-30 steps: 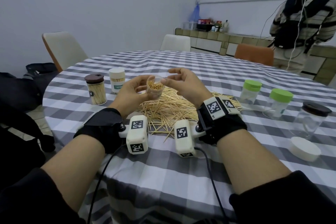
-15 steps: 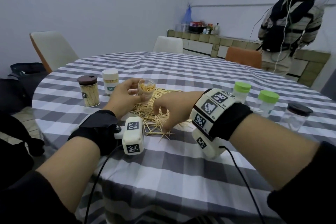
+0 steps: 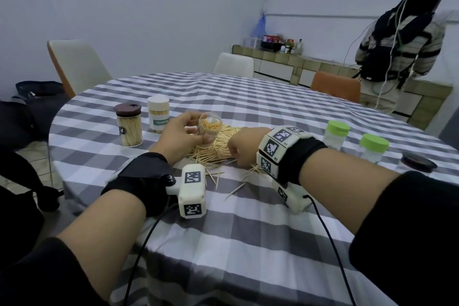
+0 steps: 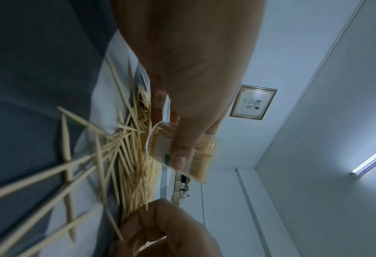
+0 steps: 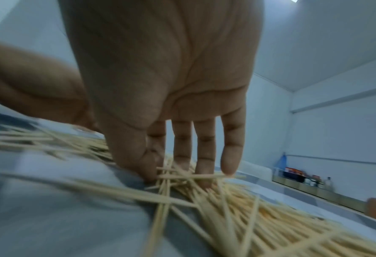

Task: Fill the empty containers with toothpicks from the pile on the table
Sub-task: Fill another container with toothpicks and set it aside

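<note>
Nearby, a jar point(image 3: 159, 117) reads "TOOTHPIC…"; left hand point(image 3: 178, 136) grips container point(image 3: 210, 129), right hand point(image 3: 242, 148) pinches toothpicks point(image 3: 213, 151).

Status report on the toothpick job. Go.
Left hand holds open container, part filled. Right hand down in toothpick pile, fingers pinching. Nothing in the way.
</note>
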